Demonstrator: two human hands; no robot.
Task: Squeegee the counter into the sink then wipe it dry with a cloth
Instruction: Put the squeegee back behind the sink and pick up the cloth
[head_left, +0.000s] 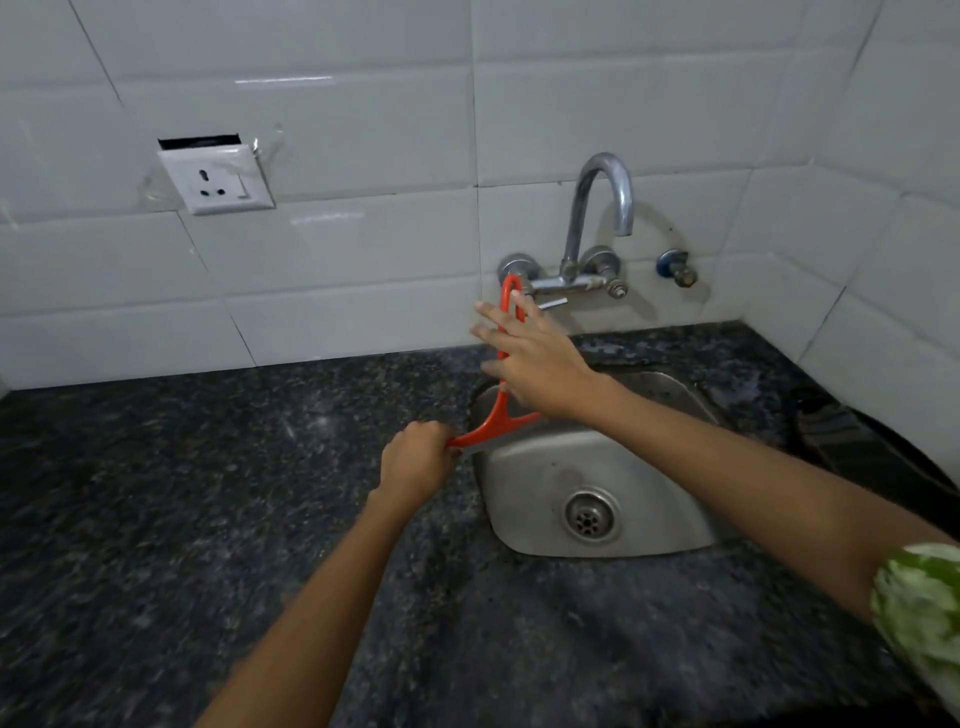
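Dark desk (208, 493) carried steel sink (670, 525). Left hand (415, 460) gripped orange squeegee (500, 415) blade end over sink rim; right hand (535, 358), fingers spread, touched handle.

Home kitchen; steel sink (524, 478) in granite counter (208, 493); tiled wall (363, 104); tap (597, 208).

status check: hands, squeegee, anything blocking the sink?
Left hand grips squeegee blade end at sink edge. Right hand open, fingers straight against its handle. Sink basin bare; no cloth seen.
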